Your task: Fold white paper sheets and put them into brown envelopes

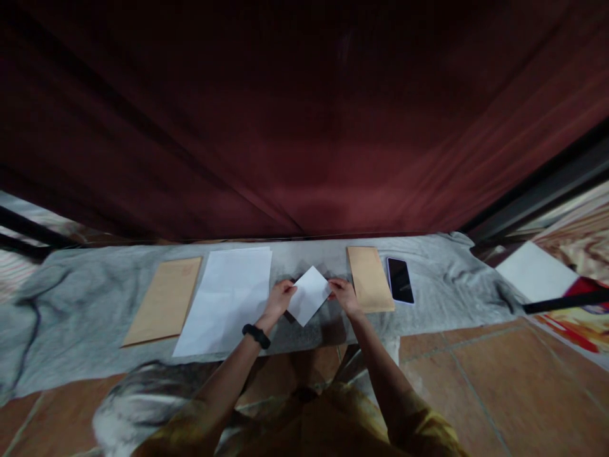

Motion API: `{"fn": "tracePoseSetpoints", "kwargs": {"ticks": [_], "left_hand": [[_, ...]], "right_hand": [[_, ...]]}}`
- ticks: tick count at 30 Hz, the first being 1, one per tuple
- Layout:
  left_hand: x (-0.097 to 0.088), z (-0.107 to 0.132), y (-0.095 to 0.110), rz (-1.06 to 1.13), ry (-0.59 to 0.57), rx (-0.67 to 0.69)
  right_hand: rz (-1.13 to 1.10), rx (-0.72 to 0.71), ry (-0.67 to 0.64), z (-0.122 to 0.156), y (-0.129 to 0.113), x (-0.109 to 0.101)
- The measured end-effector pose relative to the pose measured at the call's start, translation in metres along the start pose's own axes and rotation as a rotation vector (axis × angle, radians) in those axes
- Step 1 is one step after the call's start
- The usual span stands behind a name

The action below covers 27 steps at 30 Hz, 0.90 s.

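Note:
A small white square of paper [310, 297] is held up between both hands, turned so that one corner points away from me. My left hand [280, 298], with a black band on its wrist, pinches the left corner. The opposite corner is pinched by my right hand [343, 294]. Left of my hands lies a stack of large white sheets [228, 298] on the grey cloth [438, 279]. Close to the right hand is a brown envelope [371, 279], lying flat.
A larger brown envelope [164, 301] lies at the far left of the cloth. Right of the smaller envelope rests a dark-screened phone [400, 280]. A dark red curtain [304, 146] hangs behind the cloth-covered surface. Tiled floor [495, 374] shows below, with white paper [537, 271] at the right.

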<state>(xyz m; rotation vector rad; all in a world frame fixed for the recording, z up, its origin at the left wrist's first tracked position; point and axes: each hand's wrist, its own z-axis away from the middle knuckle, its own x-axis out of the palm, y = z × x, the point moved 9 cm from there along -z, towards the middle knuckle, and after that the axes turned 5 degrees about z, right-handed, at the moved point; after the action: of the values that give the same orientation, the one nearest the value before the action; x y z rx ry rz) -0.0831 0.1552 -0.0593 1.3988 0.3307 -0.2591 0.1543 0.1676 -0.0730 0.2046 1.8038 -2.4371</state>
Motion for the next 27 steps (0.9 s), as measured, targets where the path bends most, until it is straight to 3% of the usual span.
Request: {"fn": "tracePoseSetpoints", "kwargs": {"ticks": [4,9,12,14,17,22,27], "left_hand": [[-0.003,-0.008,0.014,0.015,-0.026,0.037],[-0.010,-0.032,0.046,-0.015,-0.090,0.103],[-0.020,-0.039,0.069,-0.065,-0.011,0.172],[-0.021,-0.030,0.083,-0.174,0.081,0.275],[0.003,0.005,0.090,-0.401,0.073,0.436],[0.061,0.063,0.067,-0.684,-0.114,0.551],[0.069,0.076,0.057,-0.813,-0.069,0.514]], "right_hand": [[-0.032,0.068,0.015,0.003,0.006,-0.003],[-0.063,0.129,-0.025,0.015,0.011,-0.002],[-0.086,0.139,0.001,0.017,0.012,-0.001],[-0.095,0.141,0.035,0.017,0.014,0.000],[-0.092,0.138,0.072,0.017,0.016,0.003],[-0.035,0.122,0.083,0.020,0.020,0.004],[0.091,0.132,0.040,0.015,0.017,0.000]]}}
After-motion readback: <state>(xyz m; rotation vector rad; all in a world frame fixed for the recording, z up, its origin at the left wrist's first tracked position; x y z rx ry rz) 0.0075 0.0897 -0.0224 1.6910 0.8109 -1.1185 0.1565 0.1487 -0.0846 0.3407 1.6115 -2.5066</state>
